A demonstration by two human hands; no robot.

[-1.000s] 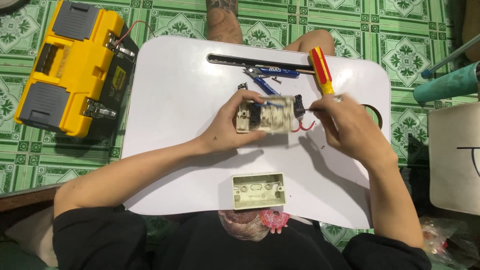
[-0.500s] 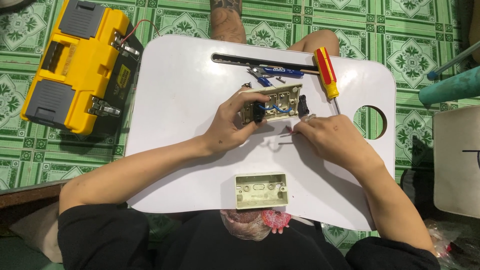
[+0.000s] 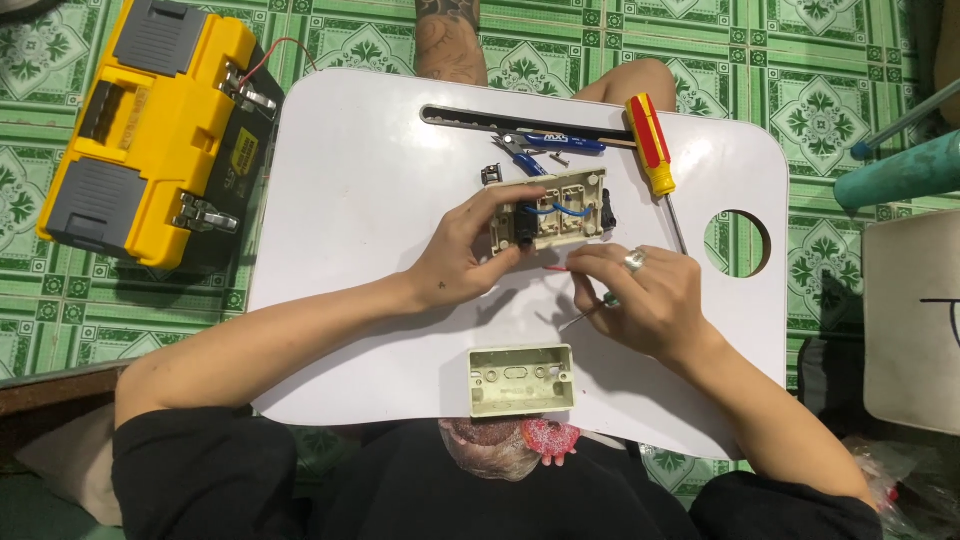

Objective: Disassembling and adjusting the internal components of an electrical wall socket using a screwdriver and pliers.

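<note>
1. Nearest the person, a cream back box (image 3: 522,379) lies open side up on the white lap table (image 3: 350,200), untouched.
2. Right hand (image 3: 640,300): fingers curled together, pinching a thin tool; a red wire (image 3: 556,268) lies at the fingertips.
3. Left hand (image 3: 470,250): fingers pinch the switch plate (image 3: 550,208) by its left end, wiring side up.
4. Judged step: wiring the terminals; next calls for steady seating of the wire.
5. Beyond: screwdriver (image 3: 652,145), pliers (image 3: 545,148), untouched.

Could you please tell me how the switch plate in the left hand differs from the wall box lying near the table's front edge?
The switch plate is gripped by the left hand and raised on edge; the wall box lies flat and untouched. The switch plate carries blue wires and black parts; the wall box is an empty shell, open side up. Both are cream plastic rectangles over the white table.
</note>
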